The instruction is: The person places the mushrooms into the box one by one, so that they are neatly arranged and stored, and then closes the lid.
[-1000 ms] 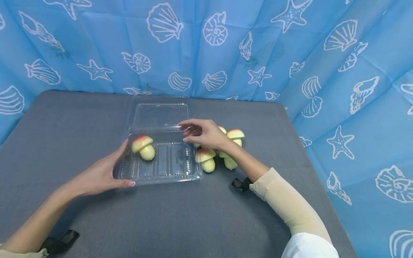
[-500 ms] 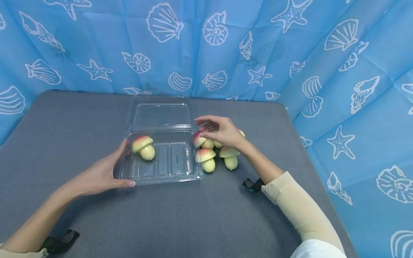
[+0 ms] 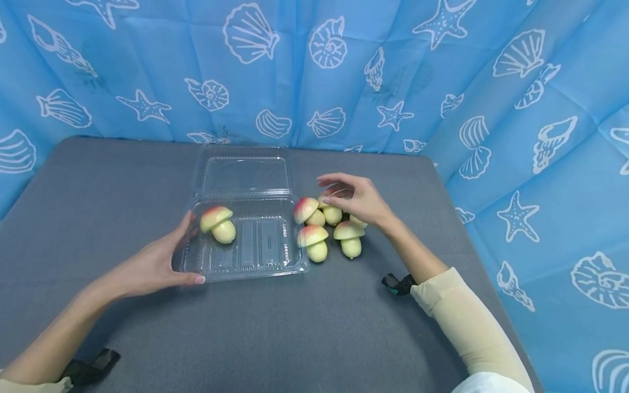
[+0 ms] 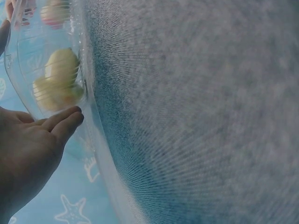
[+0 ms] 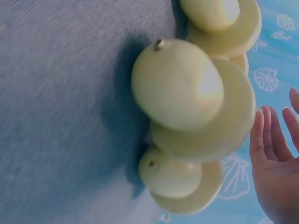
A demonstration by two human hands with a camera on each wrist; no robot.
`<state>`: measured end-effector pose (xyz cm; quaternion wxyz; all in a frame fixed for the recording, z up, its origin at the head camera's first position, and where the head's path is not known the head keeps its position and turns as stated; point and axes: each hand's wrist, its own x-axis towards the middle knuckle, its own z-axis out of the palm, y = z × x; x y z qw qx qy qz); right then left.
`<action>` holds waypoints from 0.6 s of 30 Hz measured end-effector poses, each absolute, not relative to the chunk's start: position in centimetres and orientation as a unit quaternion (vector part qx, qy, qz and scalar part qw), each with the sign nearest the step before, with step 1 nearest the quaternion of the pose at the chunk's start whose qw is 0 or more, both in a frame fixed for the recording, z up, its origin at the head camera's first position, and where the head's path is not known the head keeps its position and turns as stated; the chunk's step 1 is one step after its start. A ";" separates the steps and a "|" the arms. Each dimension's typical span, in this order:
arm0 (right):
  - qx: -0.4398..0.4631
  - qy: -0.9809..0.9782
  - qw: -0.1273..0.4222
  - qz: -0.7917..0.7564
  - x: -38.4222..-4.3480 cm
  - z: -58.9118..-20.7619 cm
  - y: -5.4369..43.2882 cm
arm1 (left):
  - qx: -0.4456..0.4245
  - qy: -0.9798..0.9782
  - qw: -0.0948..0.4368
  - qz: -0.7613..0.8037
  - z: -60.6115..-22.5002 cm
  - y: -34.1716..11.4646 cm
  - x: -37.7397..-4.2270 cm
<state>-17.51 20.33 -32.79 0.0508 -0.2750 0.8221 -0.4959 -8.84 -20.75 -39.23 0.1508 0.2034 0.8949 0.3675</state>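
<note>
A clear plastic hinged container [image 3: 269, 243] lies on the table with its lid folded back. Inside its left part is one yellow mushroom-shaped piece [image 3: 224, 231] with a reddish cap, seen through the wall in the left wrist view. My left hand [image 3: 156, 266] spans the container's left side, fingers at the left wall and thumb along the front corner. Several similar mushroom-shaped pieces [image 3: 312, 237] are grouped just right of the container. Over the far part of this group hovers my right hand [image 3: 362, 201], fingers loosely bent and holding nothing; it covers some pieces.
The grey cloth-covered table [image 3: 275, 333] runs beneath everything. A blue curtain [image 3: 295, 71] with white shells and starfish hangs behind it and along the right. A black strap [image 3: 397, 284] is on the right wrist and another black strap [image 3: 90, 368] on the left.
My right hand has moved from over the container's right edge rightward over the group, uncovering the pieces nearest the container. My left hand and the container stay in place.
</note>
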 end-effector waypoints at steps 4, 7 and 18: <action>-0.272 0.816 0.042 -0.508 -18.2 -34.0 21.7 | 0.202 0.894 0.153 0.369 -39.3 -20.8 -8.9; -0.273 0.817 0.028 -0.506 -18.7 -35.0 22.9 | 0.203 0.894 0.154 0.370 -39.3 -20.8 -8.9; -0.252 0.834 0.003 -0.491 -18.7 -35.7 25.4 | 0.204 0.891 0.155 0.375 -39.4 -20.9 -8.9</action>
